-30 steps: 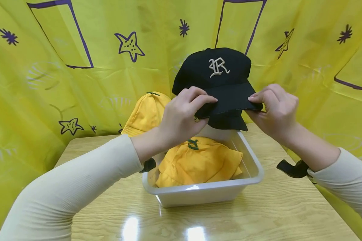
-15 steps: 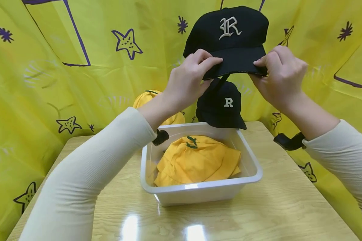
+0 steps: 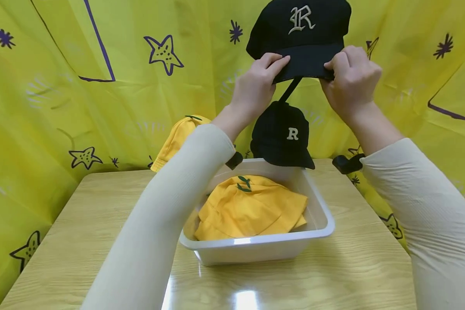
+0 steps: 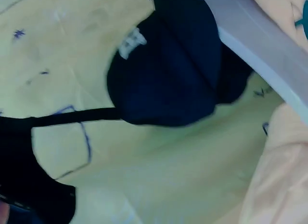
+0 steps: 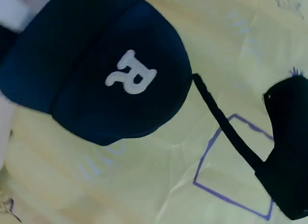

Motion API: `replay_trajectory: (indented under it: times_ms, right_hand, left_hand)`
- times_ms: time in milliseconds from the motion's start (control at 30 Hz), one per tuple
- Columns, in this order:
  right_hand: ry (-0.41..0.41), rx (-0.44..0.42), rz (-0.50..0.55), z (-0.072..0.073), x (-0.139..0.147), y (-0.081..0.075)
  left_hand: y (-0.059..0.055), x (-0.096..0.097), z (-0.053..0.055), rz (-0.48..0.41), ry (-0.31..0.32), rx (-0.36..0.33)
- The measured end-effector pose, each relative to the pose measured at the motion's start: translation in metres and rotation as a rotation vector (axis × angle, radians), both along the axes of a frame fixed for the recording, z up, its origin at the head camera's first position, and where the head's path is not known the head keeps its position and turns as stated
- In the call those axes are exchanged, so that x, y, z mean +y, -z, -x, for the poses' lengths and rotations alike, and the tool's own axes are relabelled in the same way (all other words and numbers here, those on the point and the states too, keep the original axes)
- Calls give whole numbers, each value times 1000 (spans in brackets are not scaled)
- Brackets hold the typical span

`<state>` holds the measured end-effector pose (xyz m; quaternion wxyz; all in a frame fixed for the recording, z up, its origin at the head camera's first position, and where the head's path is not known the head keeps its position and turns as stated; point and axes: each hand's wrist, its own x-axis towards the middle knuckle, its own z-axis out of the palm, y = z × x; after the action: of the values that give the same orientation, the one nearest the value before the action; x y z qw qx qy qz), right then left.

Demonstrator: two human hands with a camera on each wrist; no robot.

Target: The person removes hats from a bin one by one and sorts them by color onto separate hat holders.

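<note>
The larger black cap [image 3: 310,36] is higher than a second ago, held well above the white tub [image 3: 255,253], so the lift seems well along and the smaller black cap [image 3: 277,135] at the tub's far side shows plainly. The left hand [image 3: 255,81] and right hand [image 3: 352,76] each pinch one side of the larger cap's brim [image 3: 309,63], grip closed; a black strip [image 3: 289,89] (whether joined at both ends, I cannot tell) stretches between the caps
</note>
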<state>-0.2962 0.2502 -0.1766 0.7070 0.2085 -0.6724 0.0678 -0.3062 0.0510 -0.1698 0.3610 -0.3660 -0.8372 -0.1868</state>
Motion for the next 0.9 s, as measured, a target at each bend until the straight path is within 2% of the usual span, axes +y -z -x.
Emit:
replay_trajectory:
  times_ms: [133,367,500,767,900]
  right_hand:
    - [34,-4,-1,15,2,6]
    - [74,-47,-54,32,11,33]
    - [85,-98,-91,36,14,48]
    - [79,-173,-168,38,22,75]
    - [87,-261,-198,35,23,87]
  left_hand:
    - [11,6,14,2,-41,23]
    - [40,16,30,60,-105,2]
    - [55,18,33,104,-120,-12]
    - [80,22,31,183,-125,-149]
    - [91,21,33,234,-134,-185]
